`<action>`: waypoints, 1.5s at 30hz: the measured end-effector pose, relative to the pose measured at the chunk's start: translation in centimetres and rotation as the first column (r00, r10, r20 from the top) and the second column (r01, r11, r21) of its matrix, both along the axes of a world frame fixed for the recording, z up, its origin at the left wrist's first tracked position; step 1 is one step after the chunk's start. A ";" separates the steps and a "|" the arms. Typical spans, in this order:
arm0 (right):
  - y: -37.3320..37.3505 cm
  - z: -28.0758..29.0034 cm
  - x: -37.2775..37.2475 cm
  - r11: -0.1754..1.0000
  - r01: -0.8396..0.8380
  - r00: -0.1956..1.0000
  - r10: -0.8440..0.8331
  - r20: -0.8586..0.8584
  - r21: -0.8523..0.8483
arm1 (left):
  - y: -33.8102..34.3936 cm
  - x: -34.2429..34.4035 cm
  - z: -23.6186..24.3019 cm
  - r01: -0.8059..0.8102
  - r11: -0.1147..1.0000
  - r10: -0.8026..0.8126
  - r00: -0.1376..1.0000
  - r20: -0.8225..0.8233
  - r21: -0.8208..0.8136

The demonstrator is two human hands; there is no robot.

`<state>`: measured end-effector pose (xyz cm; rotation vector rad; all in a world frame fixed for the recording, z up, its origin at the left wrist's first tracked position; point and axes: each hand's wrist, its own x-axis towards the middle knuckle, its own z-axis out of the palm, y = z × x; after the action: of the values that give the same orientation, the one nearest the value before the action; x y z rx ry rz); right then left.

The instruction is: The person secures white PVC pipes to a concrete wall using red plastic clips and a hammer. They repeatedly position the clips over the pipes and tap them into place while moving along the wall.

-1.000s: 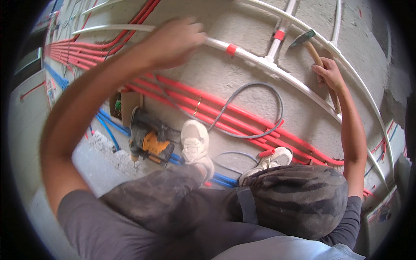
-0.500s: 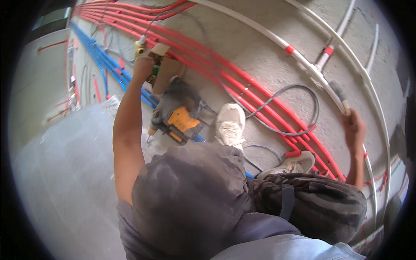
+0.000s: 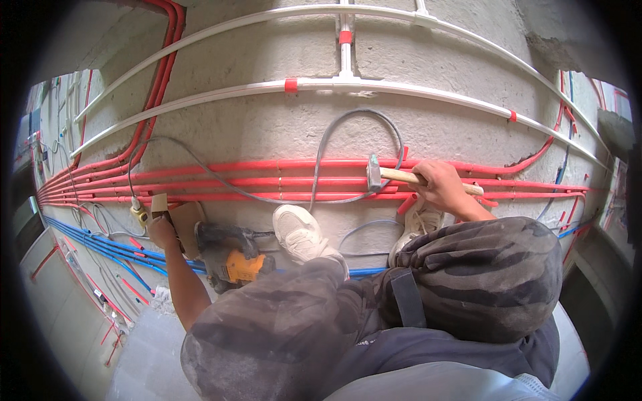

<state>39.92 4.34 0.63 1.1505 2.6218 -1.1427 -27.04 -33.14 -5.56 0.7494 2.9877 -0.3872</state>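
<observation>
My right hand (image 3: 440,185) is closed round the wooden handle of a hammer (image 3: 399,176). Its metal head points left, above the red pipes (image 3: 294,181). At the left, my left hand (image 3: 162,232) is closed at the near edge of an open cardboard box (image 3: 188,219); its fingertips are partly hidden, and the box's contents do not show clearly. Right of the box lies a black and orange power drill (image 3: 242,262), its bit toward my shoe (image 3: 297,230). A yellow cable connector (image 3: 139,210) sits just beyond my left hand.
A grey cable (image 3: 323,142) loops over the red pipes. White pipes (image 3: 227,97) with red bands run across the concrete farther off. Blue pipes (image 3: 107,243) pass under the box and drill area. Short red pipe pieces (image 3: 136,291) lie at the lower left.
The view has turned, so the pipes now run nearly level. My right hand has brought the hammer from beside the white pipe to above the red pipes. My left hand stays at the box.
</observation>
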 end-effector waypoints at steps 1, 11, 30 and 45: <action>-0.3 -0.2 -0.1 0.999 0.024 1.000 -0.024 -0.004 -0.027 | 0.0 0.6 0.6 -0.021 1.000 0.020 1.000 -0.017 -0.023; 0.3 -1.4 -0.3 0.986 0.103 0.994 -0.108 -0.030 -0.128 | 3.1 4.8 5.0 -0.150 0.960 0.191 0.969 -0.157 0.238; 2.8 4.2 -4.9 0.687 0.091 0.976 -0.205 -0.071 -0.721 | 27.8 21.6 3.0 -0.578 0.581 -0.406 0.406 0.819 0.574; 1.0 2.1 -8.0 0.927 0.181 0.976 -0.211 -0.057 -0.330 | 31.2 25.2 0.5 -0.601 0.525 -0.453 0.403 0.795 0.603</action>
<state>31.96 5.38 2.72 1.3351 2.2949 -1.6268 -1.84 -1.95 -5.05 0.4744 1.8014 1.2831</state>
